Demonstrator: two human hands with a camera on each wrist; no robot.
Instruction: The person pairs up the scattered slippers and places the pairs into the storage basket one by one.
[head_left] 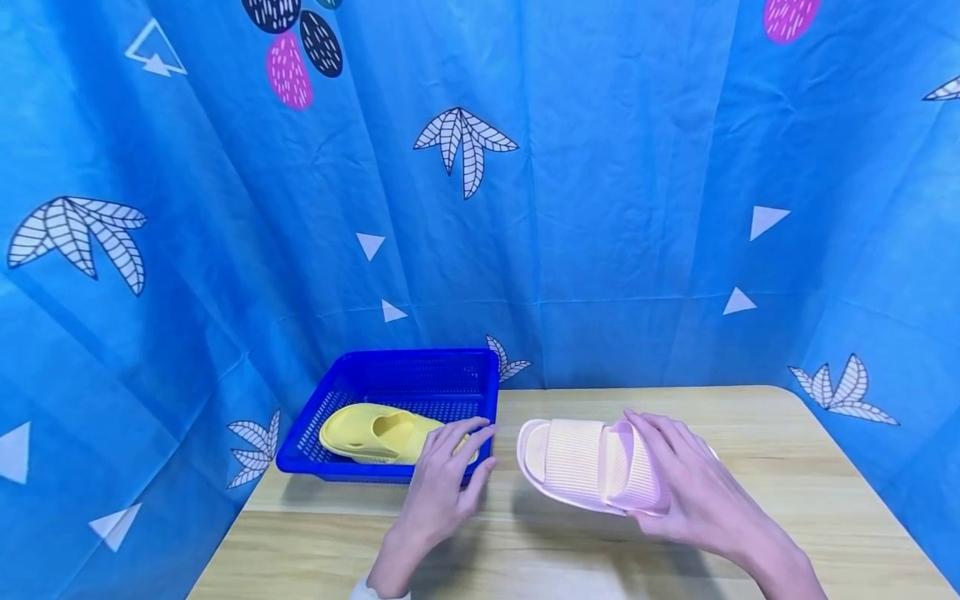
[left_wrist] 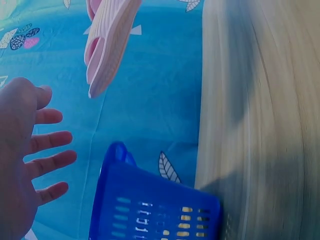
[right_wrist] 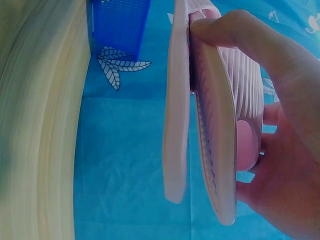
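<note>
My right hand grips a pair of pale pink ribbed slide slippers and holds them above the wooden table. Seen from the right wrist, one slipper lies flat beside the other slipper, with the thumb at the slit between them. Only the upper one shows clearly from the head. My left hand hovers by the right front corner of a blue basket, fingers spread and holding nothing. A yellow slipper lies in the basket, its right end partly hidden by that hand.
The light wooden table has a rounded far right corner. A blue patterned curtain hangs behind it and along both sides. The basket stands at the table's far left, its back close to the curtain.
</note>
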